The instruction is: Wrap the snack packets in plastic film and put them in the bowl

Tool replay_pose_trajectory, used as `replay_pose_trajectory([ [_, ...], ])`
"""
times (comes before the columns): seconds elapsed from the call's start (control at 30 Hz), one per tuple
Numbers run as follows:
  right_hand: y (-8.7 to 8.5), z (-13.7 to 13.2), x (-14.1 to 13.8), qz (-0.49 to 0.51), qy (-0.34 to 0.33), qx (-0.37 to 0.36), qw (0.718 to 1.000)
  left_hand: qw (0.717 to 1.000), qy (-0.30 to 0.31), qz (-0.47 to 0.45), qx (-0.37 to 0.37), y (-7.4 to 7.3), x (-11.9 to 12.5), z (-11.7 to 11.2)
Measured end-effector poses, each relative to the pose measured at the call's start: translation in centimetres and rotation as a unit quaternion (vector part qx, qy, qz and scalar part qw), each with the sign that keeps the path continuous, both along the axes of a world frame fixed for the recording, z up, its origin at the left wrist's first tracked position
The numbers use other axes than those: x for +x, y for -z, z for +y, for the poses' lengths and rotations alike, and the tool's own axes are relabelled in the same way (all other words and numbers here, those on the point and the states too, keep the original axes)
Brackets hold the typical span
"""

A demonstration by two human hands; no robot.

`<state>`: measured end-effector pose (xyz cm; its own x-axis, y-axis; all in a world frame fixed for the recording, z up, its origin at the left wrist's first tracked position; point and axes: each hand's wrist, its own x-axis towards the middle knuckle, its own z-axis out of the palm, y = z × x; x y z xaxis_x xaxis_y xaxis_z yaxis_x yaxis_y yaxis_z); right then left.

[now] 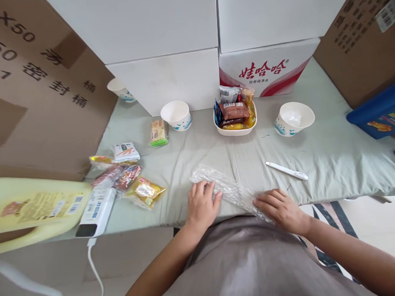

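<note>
A folded strip of clear bubble wrap (233,186) lies slantwise on the cloth by the near edge, its right end coming close to my lap. My left hand (201,204) is at the strip's left part, with fingers curled over it and the thumb on the near side. The right end is under my right hand (282,209), whose fingers close together over the plastic. Beyond my right hand a white utility knife (286,170) rests on the cloth.
Paper bowls (176,116) (293,118) and a tub of packaged snacks (236,125) stand at the back before white boxes (181,79). Loose snack packets (145,191), a white power bank (96,211) with a cable and a yellow jug (39,211) are left. Cardboard cartons (34,85) flank the surface.
</note>
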<state>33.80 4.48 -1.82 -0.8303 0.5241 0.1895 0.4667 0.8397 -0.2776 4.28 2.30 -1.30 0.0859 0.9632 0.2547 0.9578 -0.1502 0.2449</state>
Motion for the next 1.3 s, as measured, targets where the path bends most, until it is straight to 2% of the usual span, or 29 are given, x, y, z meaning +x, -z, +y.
replay_pose_trajectory([
  [0.1,-1.2,-1.0,-0.4,0.059,-0.038,0.017,0.997,1.000,0.028,-0.007,-0.008,0.3,2.1,0.8],
  [0.2,-3.3,-1.0,-1.3,0.105,-0.069,0.007,0.992,0.997,0.074,-0.007,-0.025,0.8,2.9,1.4],
  [0.33,-5.9,0.4,-2.8,0.177,-0.125,-0.136,0.967,0.993,0.110,-0.020,-0.039,1.1,2.7,1.5],
  [0.43,-6.8,2.9,-4.5,0.212,-0.091,-0.220,0.948,0.991,0.118,-0.037,-0.048,1.2,2.4,1.2],
  [0.5,-6.5,5.2,-6.2,0.210,-0.026,-0.257,0.943,0.991,0.119,-0.043,-0.048,1.3,2.3,1.2],
  [0.6,-5.0,9.1,-9.3,0.205,0.081,-0.295,0.930,0.991,0.118,-0.041,-0.041,1.2,2.2,1.3],
  [0.7,-2.9,12.0,-12.4,0.169,0.153,-0.271,0.935,0.992,0.118,-0.039,-0.037,1.2,2.3,1.4],
  [0.77,-1.8,13.0,-13.8,0.120,0.183,-0.234,0.947,0.992,0.118,-0.042,-0.034,1.4,2.4,1.4],
  [0.87,-0.6,13.2,-14.6,0.034,0.203,-0.168,0.964,0.991,0.119,-0.065,-0.012,1.8,2.3,1.3],
  [0.93,-0.2,12.9,-14.6,-0.012,0.204,-0.126,0.971,0.986,0.106,-0.121,0.030,1.8,2.0,1.4],
  [1.03,0.1,12.4,-14.5,-0.045,0.199,-0.086,0.975,0.968,0.056,-0.220,0.107,1.0,1.2,2.3],
  [1.1,0.2,12.2,-14.6,-0.052,0.198,-0.073,0.976,0.961,0.063,-0.239,0.120,0.2,0.8,3.5],
  [1.2,0.1,12.0,-14.8,-0.057,0.197,-0.062,0.977,0.971,0.121,-0.192,0.074,-0.5,0.5,6.0],
  [1.3,0.2,12.1,-14.5,-0.057,0.185,-0.038,0.980,0.990,0.103,-0.098,0.018,0.1,0.6,7.8],
])
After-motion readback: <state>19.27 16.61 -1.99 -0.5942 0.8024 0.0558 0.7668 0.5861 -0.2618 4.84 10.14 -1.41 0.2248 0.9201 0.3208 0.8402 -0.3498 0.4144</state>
